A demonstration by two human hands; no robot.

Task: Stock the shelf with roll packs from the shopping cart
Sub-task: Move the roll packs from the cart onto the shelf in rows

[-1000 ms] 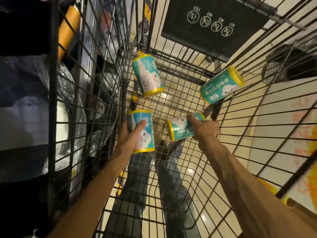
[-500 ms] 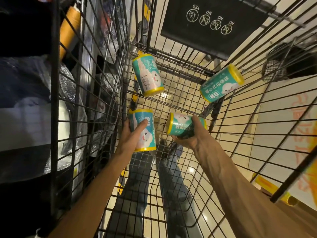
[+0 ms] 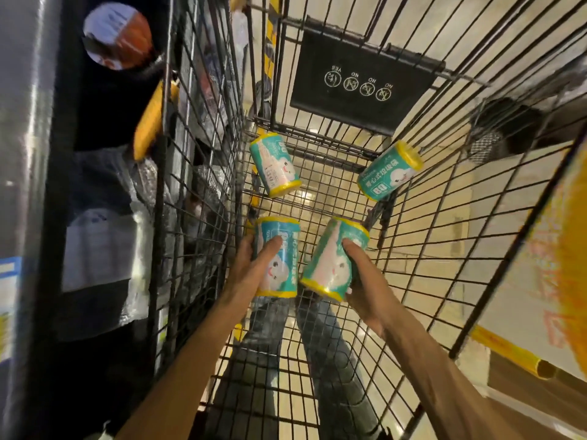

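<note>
Hands are seen reaching down into a wire shopping cart [image 3: 444,249]. One roll pack [image 3: 279,258] is gripped by the left hand [image 3: 251,265], another [image 3: 333,258] by the right hand [image 3: 365,284]. Two packs [image 3: 275,166] [image 3: 389,169] are left on the cart floor. Pick-up appears underway; next, both held packs must be lifted out to the shelf.

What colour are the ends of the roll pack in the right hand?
Yellow ends on the teal, cylindrical roll pack gripped by the right hand; head view shows it.

Four cylindrical roll packs [image 3: 275,166] — teal wrap, yellow end bands, white cartoon cloud-face print. Black wire-mesh shopping cart [image 3: 444,255] — black rectangular plastic placard [image 3: 362,81] bearing white circular icons. Glossy cream floor tiles [image 3: 422,274] beneath.
</note>
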